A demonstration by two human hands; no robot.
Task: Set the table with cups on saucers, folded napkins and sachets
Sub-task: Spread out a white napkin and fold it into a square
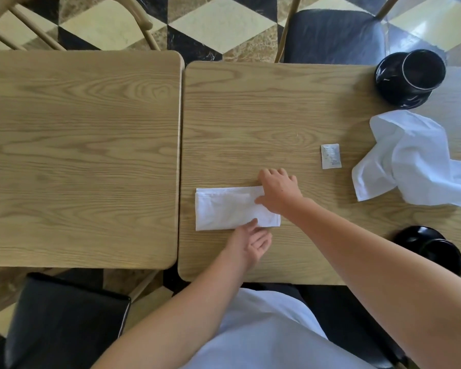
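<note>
A white napkin (229, 209) lies folded into a flat rectangle near the front of the right wooden table (250, 115). My right hand (280, 191) rests on its right end, fingers curled over the far edge. My left hand (250, 242) is open, palm up, fingertips touching the napkin's near edge. A small white sachet (330, 156) lies to the right of the napkin. A crumpled white napkin (410, 158) sits at the right. One black cup stands on a black saucer (410, 78) at the far right corner. Another black cup and saucer (431, 246) sit near the front right, partly hidden by my right arm.
A second wooden table (77, 155) adjoins on the left with a narrow gap between them. Black-cushioned chairs stand at the far side (333, 35) and near left (64, 323). A wooden chair back (64, 22) shows at top left above a checkered floor.
</note>
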